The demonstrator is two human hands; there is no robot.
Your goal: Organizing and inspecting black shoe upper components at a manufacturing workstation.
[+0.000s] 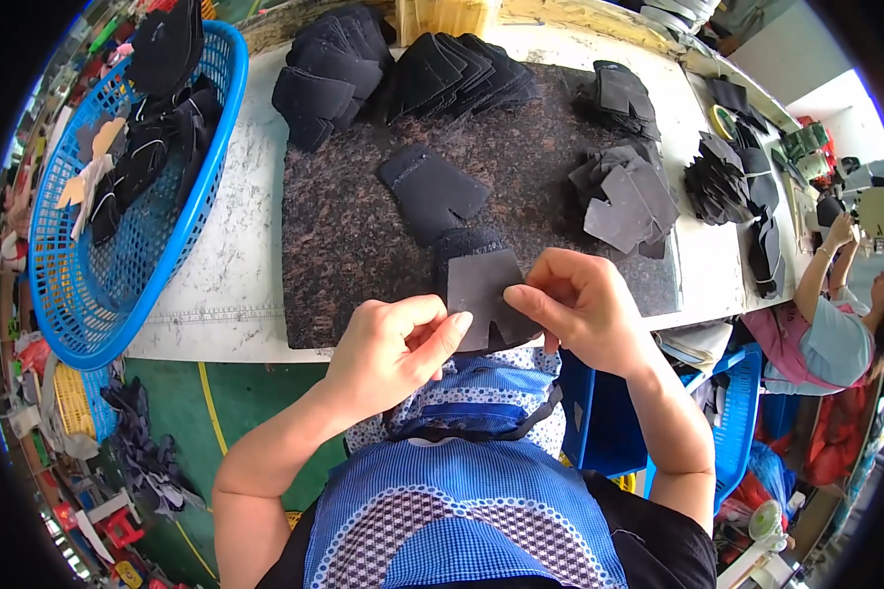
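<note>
Between my hands is a grey notched sheet piece (483,285), lying over a black fabric piece (469,241) at the front edge of a dark stone slab. My left hand (393,339) pinches the grey piece's left side between thumb and fingers. On its right side, my right hand (581,306) presses with thumb against curled fingers. Just beyond lies another black notched piece (434,188), flat on the slab. To the right sits a loose pile of grey notched pieces (627,201).
Fanned stacks of black pieces (457,79) line the slab's far edge. A blue plastic basket (228,128) with black pieces stands at the left of the white table (231,275). More black bundles (722,177) lie at the right. Another person (825,329) sits at far right.
</note>
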